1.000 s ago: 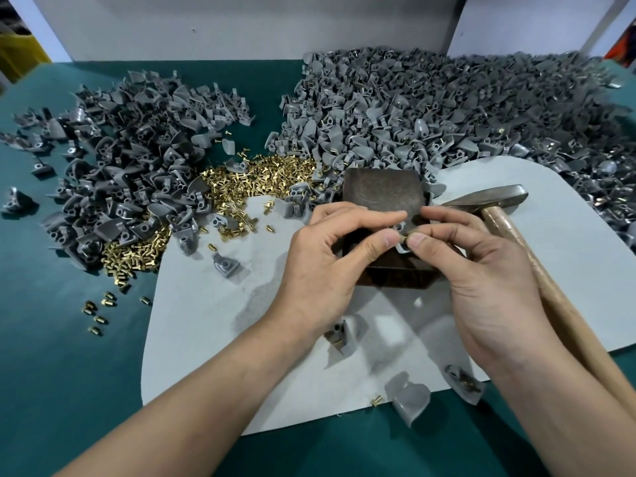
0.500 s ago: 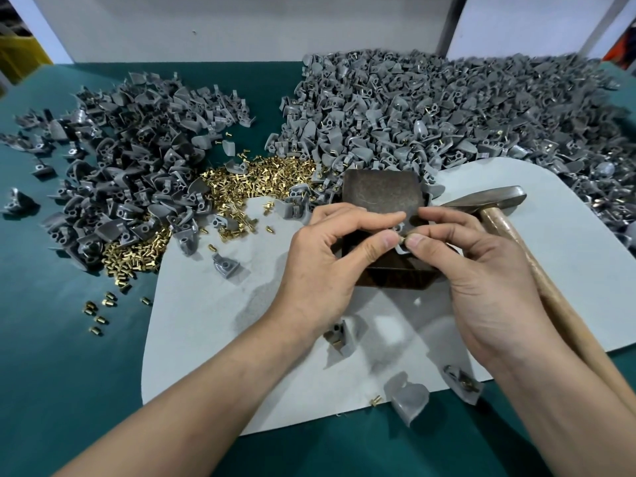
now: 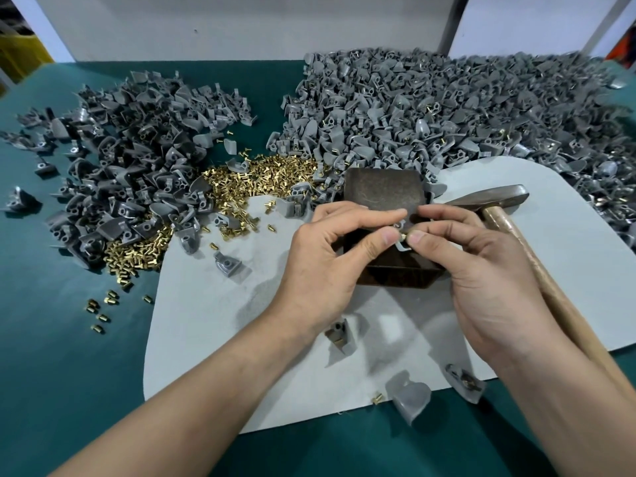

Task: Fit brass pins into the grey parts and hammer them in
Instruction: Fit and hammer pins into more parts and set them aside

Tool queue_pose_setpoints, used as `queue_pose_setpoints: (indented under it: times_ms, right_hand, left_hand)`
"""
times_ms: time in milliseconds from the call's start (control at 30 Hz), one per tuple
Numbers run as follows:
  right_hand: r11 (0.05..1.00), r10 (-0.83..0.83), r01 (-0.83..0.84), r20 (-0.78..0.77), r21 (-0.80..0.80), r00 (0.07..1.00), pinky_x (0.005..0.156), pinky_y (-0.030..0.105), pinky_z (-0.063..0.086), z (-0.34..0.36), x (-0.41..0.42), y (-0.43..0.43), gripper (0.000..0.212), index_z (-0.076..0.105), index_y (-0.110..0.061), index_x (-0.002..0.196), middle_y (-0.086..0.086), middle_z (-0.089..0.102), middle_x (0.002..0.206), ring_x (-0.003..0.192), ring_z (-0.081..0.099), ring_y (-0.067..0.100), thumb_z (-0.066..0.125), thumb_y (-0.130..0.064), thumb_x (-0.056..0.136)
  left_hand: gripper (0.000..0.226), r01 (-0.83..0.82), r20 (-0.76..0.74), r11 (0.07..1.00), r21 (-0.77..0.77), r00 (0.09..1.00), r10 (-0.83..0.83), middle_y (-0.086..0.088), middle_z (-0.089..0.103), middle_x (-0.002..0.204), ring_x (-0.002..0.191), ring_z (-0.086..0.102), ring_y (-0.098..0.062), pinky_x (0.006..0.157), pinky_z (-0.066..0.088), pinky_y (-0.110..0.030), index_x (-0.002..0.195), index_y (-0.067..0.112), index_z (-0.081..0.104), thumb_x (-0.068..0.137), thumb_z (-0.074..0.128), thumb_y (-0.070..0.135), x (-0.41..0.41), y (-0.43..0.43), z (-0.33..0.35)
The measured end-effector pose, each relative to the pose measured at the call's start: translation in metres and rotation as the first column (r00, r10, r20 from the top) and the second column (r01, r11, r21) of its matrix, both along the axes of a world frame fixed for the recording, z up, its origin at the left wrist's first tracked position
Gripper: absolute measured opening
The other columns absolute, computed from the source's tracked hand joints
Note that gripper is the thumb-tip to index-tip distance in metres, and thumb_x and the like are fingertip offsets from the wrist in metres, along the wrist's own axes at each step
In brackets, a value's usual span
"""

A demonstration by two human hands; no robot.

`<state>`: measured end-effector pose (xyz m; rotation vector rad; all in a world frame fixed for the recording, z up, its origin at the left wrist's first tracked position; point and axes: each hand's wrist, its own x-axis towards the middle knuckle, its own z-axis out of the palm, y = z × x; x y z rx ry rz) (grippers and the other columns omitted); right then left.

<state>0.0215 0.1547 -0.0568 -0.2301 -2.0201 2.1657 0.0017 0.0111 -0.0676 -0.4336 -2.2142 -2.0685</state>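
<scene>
One left hand (image 3: 330, 263), hovering over the block (image 3: 382, 191), thumb and forefinger pinching the grey part (image 3: 402, 246). One brass pin (image 3: 402, 236), sitting against the part between both thumbs, axis too small to tell. One right hand (image 3: 481, 270), fingertips curling in, pinching the pin from the right. One hammer (image 3: 499, 197), lying just beyond, nearest the right hand.

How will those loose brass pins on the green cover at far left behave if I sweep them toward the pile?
The loose brass pins look like short round cylinders lying on their sides, so they will probably roll and scatter rather than slide together. They look tiny and smooth, so likely light and slippery to pinch singly.
</scene>
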Motion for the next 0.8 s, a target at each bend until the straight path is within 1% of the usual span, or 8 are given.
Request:
queue_pose_setpoints:
  times_ms: [67,100,167,300,467,667,733,800]
  right_hand:
    - [1.0,-0.001,0.001,-0.003,0.007,1.0,0.07,0.012,0.049,0.0012,0.0006,-0.0007,0.005,0.072,-0.02,0.06,-0.004,0.062,0.108,0.095,0.061,-0.002,0.073,-0.016,0.063]
    - [1.0,-0.007,0.007,-0.006,0.024,1.0,0.072,0.013,0.049,0.0009,0.0011,-0.0004,0.01,0.073,-0.02,0.06,-0.005,0.062,0.108,0.096,0.061,-0.001,0.074,-0.013,0.066]
    - [0.997,-0.028,0.028,-0.01,0.065,1.0,0.076,0.017,0.05,-0.0002,0.0017,0.0003,0.017,0.074,-0.022,0.06,-0.006,0.063,0.107,0.097,0.062,0.001,0.074,-0.009,0.071]
    - [0.99,-0.052,0.055,-0.028,0.128,0.998,0.083,0.027,0.05,0.0002,0.0024,-0.0007,0.017,0.074,-0.023,0.062,-0.005,0.063,0.106,0.097,0.062,0.002,0.075,-0.01,0.073]
    - [0.975,-0.069,0.079,-0.057,0.208,0.996,0.081,0.023,0.048,0.0009,0.0027,-0.0019,0.018,0.072,-0.024,0.063,-0.007,0.063,0.105,0.095,0.06,-0.003,0.075,-0.011,0.074]
    - [0.983,-0.049,0.056,-0.041,0.176,0.998,0.087,0.031,0.051,0.0005,0.0025,-0.0005,0.016,0.074,-0.024,0.064,-0.006,0.064,0.106,0.098,0.062,0.002,0.075,-0.011,0.073]
    - [0.987,-0.037,0.042,-0.035,0.156,0.999,0.086,0.031,0.051,0.0003,0.0027,-0.0001,0.016,0.074,-0.023,0.064,-0.005,0.064,0.107,0.1,0.062,0.006,0.075,-0.011,0.073]
    - [0.989,-0.028,0.033,-0.032,0.146,0.999,0.083,0.027,0.051,0.0,0.003,0.0001,0.015,0.075,-0.025,0.065,-0.005,0.064,0.107,0.101,0.062,0.006,0.075,-0.011,0.073]
  left_hand:
    - [0.025,-0.001,-0.004,1.0,-0.001,1.0,0.001,0.011,0.065,0.095,0.105,0.055,-0.008,0.094,0.04,-0.014,0.099,0.029,0.071,0.074,0.066,0.03,-0.0001,-0.0001,0.0]
    - [0.025,0.0,0.001,1.0,0.001,1.0,0.0,0.009,0.065,0.096,0.105,0.055,-0.008,0.094,0.04,-0.014,0.098,0.029,0.072,0.074,0.067,0.03,0.0,-0.0003,-0.0001]
    - [0.025,0.003,0.01,1.0,0.007,1.0,-0.003,0.004,0.066,0.098,0.105,0.054,-0.008,0.094,0.04,-0.013,0.098,0.029,0.072,0.073,0.067,0.029,0.0001,-0.0007,-0.0001]
    - [0.026,0.003,0.002,1.0,0.006,1.0,-0.003,0.006,0.066,0.097,0.104,0.054,-0.007,0.093,0.04,-0.014,0.099,0.027,0.072,0.073,0.067,0.029,0.0002,-0.0006,0.0002]
    - [0.026,0.001,0.003,1.0,0.006,1.0,-0.001,0.006,0.067,0.095,0.103,0.054,-0.006,0.094,0.04,-0.015,0.099,0.027,0.072,0.073,0.068,0.029,0.0,-0.0005,-0.0005]
    - [0.026,0.004,0.017,1.0,0.012,1.0,-0.005,0.004,0.067,0.096,0.104,0.054,-0.006,0.094,0.04,-0.014,0.098,0.027,0.072,0.073,0.068,0.029,0.0002,-0.0005,0.0005]
    - [0.026,0.007,0.02,1.0,0.012,1.0,-0.007,0.002,0.068,0.097,0.104,0.054,-0.006,0.094,0.04,-0.014,0.1,0.025,0.072,0.074,0.069,0.026,0.0004,-0.0006,0.0007]
    - [0.025,0.009,0.019,1.0,0.007,1.0,-0.009,0.002,0.068,0.097,0.104,0.054,-0.006,0.095,0.04,-0.014,0.101,0.025,0.071,0.075,0.07,0.021,0.0003,-0.0008,0.0007]
